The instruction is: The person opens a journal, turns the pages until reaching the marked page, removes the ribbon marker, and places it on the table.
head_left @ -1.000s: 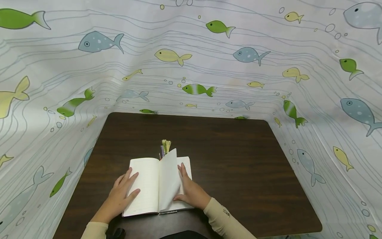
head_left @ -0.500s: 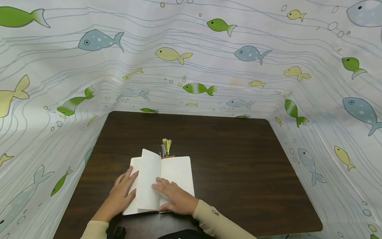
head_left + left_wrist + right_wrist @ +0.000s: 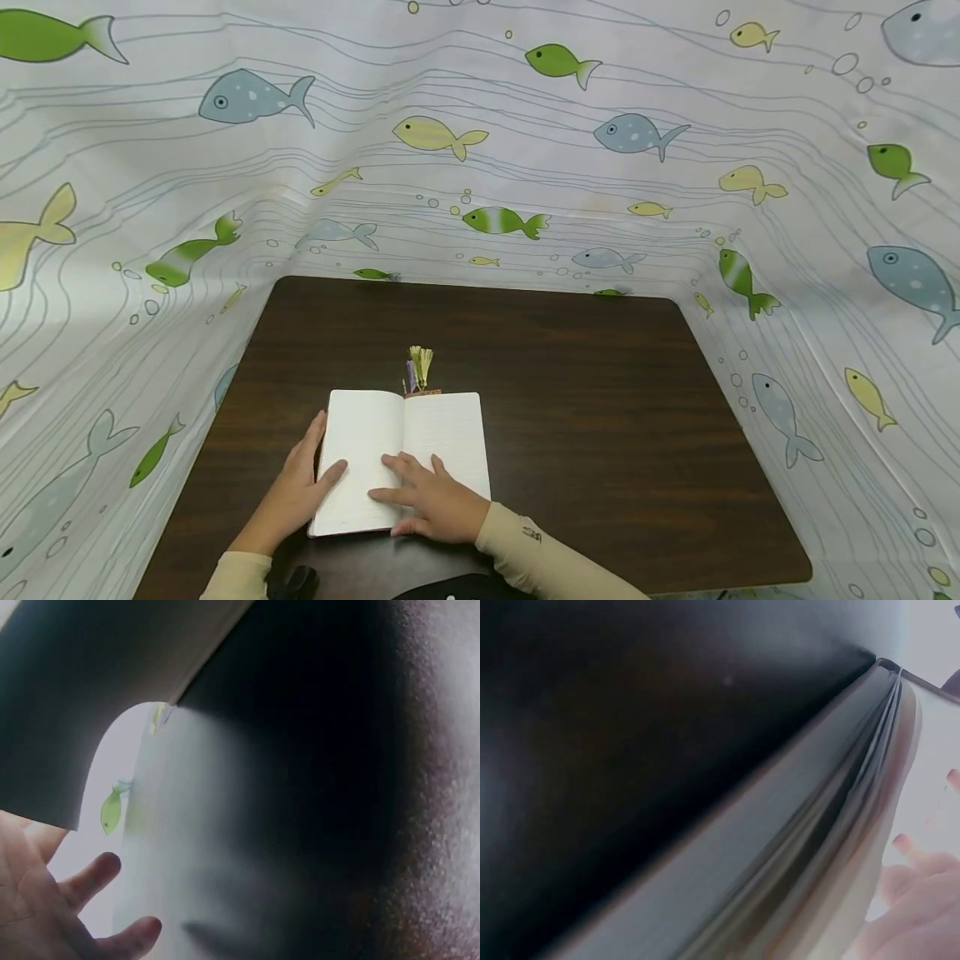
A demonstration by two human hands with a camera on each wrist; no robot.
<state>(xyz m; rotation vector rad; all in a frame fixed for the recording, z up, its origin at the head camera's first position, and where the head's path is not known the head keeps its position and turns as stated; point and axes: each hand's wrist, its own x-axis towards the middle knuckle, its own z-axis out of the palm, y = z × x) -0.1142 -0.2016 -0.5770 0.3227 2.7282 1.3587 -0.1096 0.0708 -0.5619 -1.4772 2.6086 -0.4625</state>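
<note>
An open notebook [image 3: 367, 433] with pale, unmarked-looking pages lies at the front of the dark table. Along its left edge is my left hand [image 3: 300, 483], thumb over the page margin and fingers beside the outer edge. My right hand [image 3: 438, 498] rests across the lower middle of the spread, fingers extended and spread toward the left page. The left wrist view has the notebook's dark underside [image 3: 82, 697] above straight, parted fingers [image 3: 94, 877]. In the right wrist view, the stacked page edges [image 3: 810, 855] run diagonally beside my right hand [image 3: 922, 907].
Yellow tassels [image 3: 422, 367] and a purple one [image 3: 410, 377] stick out past the notebook's top at the spine. A small black object [image 3: 302, 582] is near the table's front edge. White fish-print cloth [image 3: 525, 179] surrounds the brown table [image 3: 600, 400].
A leaf has swung from right to left and now lies flat on the left page. My right hand followed leftward; my left fingers have slid off the page to its outer edge.
</note>
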